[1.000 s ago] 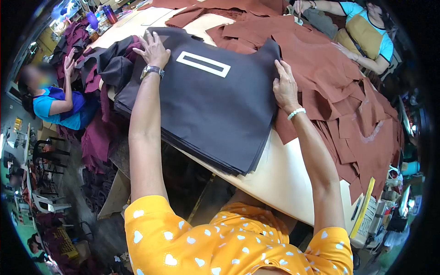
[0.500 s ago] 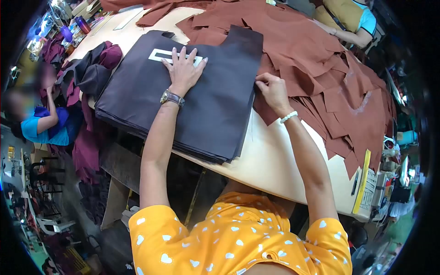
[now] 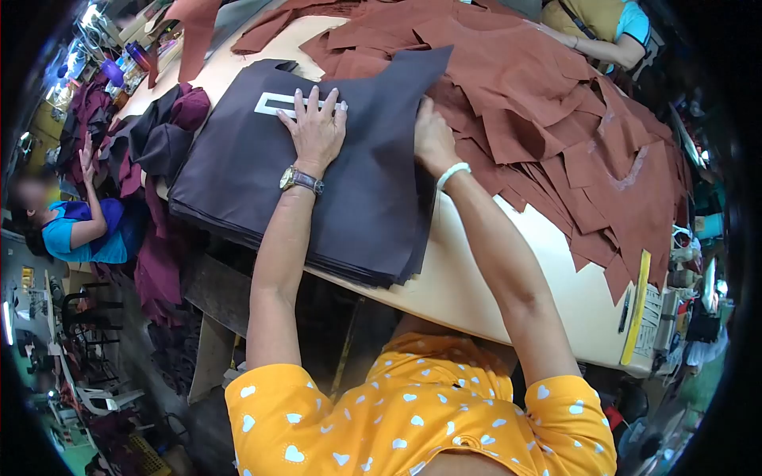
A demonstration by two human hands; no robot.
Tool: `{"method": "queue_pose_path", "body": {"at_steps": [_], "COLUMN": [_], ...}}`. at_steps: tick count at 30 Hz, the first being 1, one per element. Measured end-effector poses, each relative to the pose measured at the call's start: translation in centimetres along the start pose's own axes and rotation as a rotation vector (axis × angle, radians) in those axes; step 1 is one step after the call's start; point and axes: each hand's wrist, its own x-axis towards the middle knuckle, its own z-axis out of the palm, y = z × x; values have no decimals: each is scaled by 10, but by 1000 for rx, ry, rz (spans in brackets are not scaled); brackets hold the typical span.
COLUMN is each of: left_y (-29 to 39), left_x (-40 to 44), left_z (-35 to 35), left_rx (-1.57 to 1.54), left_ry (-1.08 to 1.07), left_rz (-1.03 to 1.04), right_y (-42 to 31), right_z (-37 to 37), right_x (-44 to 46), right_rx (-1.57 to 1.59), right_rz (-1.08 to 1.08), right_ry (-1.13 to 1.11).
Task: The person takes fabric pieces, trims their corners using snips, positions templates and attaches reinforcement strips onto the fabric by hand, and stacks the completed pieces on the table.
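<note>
A stack of dark fabric pieces (image 3: 365, 182) lies on the pale table (image 3: 468, 293), its layered edge showing at the front. On top of it is a white rectangular frame (image 3: 274, 104) with a slot. My left hand (image 3: 316, 135) lies with spread fingers on the stack, partly covering the right end of the frame. At the stack's right edge, my right hand (image 3: 433, 133) has its fingers closed on the dark fabric, whose edge is raised there. Its fingertips are partly hidden and blurred.
Reddish-brown fabric pieces (image 3: 556, 119) spread over the table's right and back. Dark and maroon cloth (image 3: 171, 131) lies at the left. A yellow ruler (image 3: 636, 309) is near the right corner. One person (image 3: 87, 226) is at the left, another (image 3: 603, 36) at the back right.
My left hand has moved from the stack's upper left onto the white frame. My right hand has closed at the right edge and shifted up and left. Brown fabric now shows raised at the back left.
</note>
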Motion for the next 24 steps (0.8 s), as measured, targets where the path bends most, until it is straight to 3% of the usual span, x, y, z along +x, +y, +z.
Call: {"method": "queue_pose_path", "body": {"at_steps": [3,5,7,12,21,24], "left_y": [0,-1,0,6,7,6], "left_x": [0,-2,-1,-2,-2,-1], "left_z": [2,2,0,-6,-9,-5], "left_rx": [-9,0,16,9,32,25], "left_ry": [11,13,6,49,12,42], "left_rz": [8,8,5,19,17,30], "right_y": [16,45,38,36,19,24], "right_z": [-14,-5,-31,-81,-68,-26], "right_x": [27,57,61,71,54,47], "right_rx": [488,762,1080,1359,1215,884], "right_rz": [143,72,257,277,177,65], "right_ry": [79,160,81,-198,-39,101]}}
